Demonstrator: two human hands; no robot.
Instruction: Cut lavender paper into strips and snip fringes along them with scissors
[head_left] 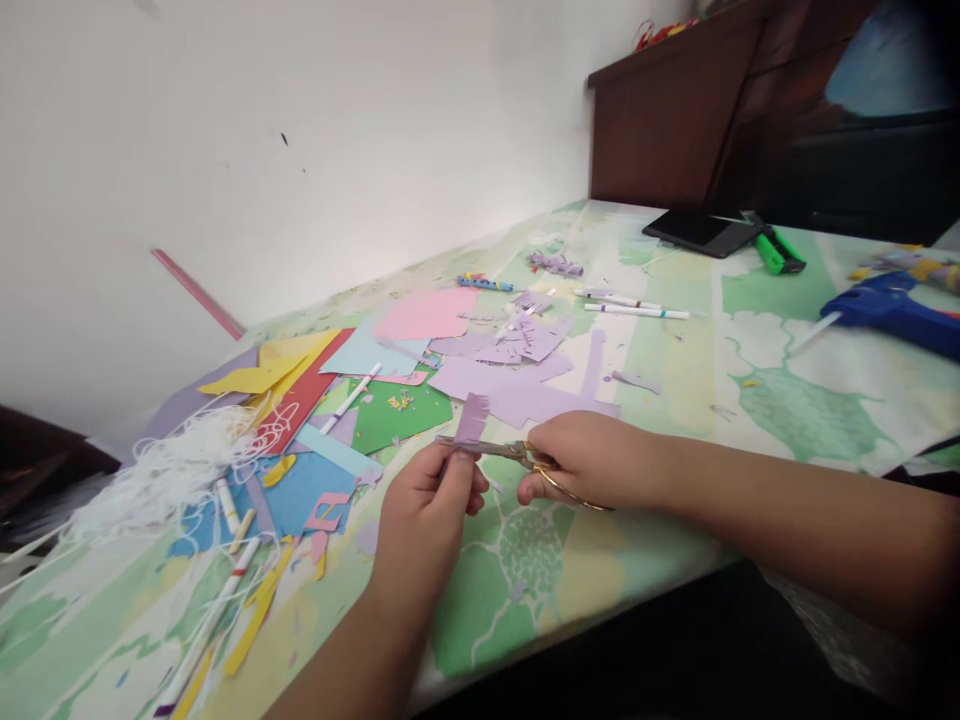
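Between the thumb and fingers of my left hand [427, 500] is a small purple paper strip [472, 415], its upper part standing up with fine cuts along one edge. My right hand [577, 455] grips metal scissors [514, 450] by their gold-coloured handles. The blades reach left across the strip, just above my left fingertips. Larger lilac paper sheets [517, 390] lie on the table right behind the strip. Beyond them rest several fringed purple scraps [532, 303] and a rolled fringed purple piece [556, 264].
Coloured paper sheets [300, 400], a tangle of white string [180, 465] and several markers [217, 620] cover the left side. Farther right are two white pens [637, 312], a black phone-like slab [701, 232], a green cutter [780, 250] and a blue glue gun [885, 312]. A white wall borders the table.
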